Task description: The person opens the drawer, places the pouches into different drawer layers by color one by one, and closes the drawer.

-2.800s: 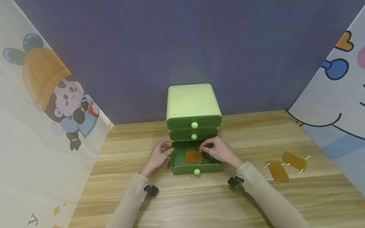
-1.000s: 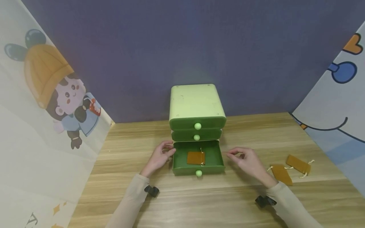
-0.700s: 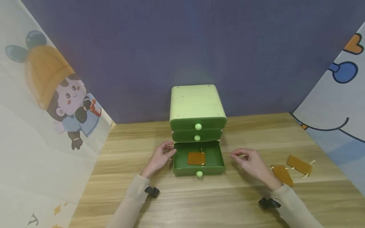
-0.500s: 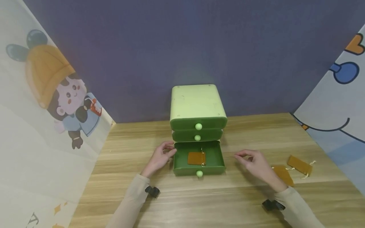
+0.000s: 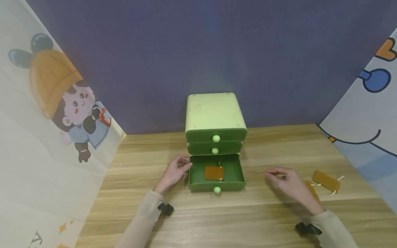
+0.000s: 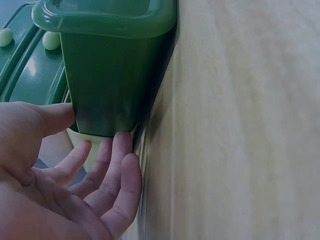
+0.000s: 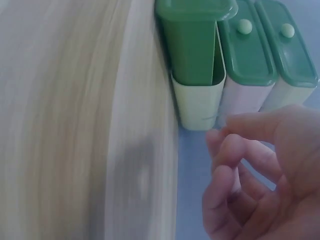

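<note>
A small cabinet [image 5: 215, 110] with a pale green casing has three dark green drawers. Its bottom drawer [image 5: 198, 172] is pulled out, and a brown drawstring pouch [image 5: 213, 173] lies flat inside. My left hand [image 5: 174, 173] is at the cabinet's left side; in the left wrist view its thumb [image 6: 60, 118] touches or nearly touches the drawer side, the fingers loosely bent by the casing edge. My right hand [image 5: 289, 184] hovers right of the cabinet with loosely curled fingers, nothing seen between them. It partly hides a second brown pouch [image 5: 312, 189]. A third pouch [image 5: 326, 181] lies beyond it.
The wood-grain table [image 5: 217, 220] runs up to a dark blue back wall [image 5: 149, 69]. A printed panel stands on each side. The upper two drawers are closed, each with a round pale knob [image 5: 216, 138].
My right hand has let go of the pouch's cord in the drawer, withdrawn, and moved right towards the other pouches. My left hand has kept its place by the cabinet.
</note>
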Demonstrator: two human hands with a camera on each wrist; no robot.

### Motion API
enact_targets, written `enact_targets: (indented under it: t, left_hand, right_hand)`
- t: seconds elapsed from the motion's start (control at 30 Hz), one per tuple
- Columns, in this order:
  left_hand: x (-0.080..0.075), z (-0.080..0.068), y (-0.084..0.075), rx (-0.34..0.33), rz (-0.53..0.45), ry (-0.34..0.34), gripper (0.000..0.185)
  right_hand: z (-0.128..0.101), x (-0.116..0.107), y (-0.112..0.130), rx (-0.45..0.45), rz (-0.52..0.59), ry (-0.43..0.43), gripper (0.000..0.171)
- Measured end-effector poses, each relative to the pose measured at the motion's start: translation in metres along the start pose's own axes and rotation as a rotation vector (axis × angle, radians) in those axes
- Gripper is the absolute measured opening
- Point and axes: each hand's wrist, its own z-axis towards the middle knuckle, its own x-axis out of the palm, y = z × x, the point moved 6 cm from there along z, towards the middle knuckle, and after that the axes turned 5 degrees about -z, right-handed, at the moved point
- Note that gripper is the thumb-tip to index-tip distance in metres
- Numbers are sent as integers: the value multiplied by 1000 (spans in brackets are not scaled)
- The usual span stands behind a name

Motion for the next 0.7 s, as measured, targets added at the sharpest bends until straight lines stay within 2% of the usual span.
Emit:
enact_targets:
  t: [0.3,0.7]
  left_hand:
    - [-1,1,0,9,26,10,46]
    - [0,-1,1,2,5,1,45]
  right_hand:
    - [-7,-12,-19,12,-110,-12,22]
    - [-12,-24,-38,30,-131,16,23]
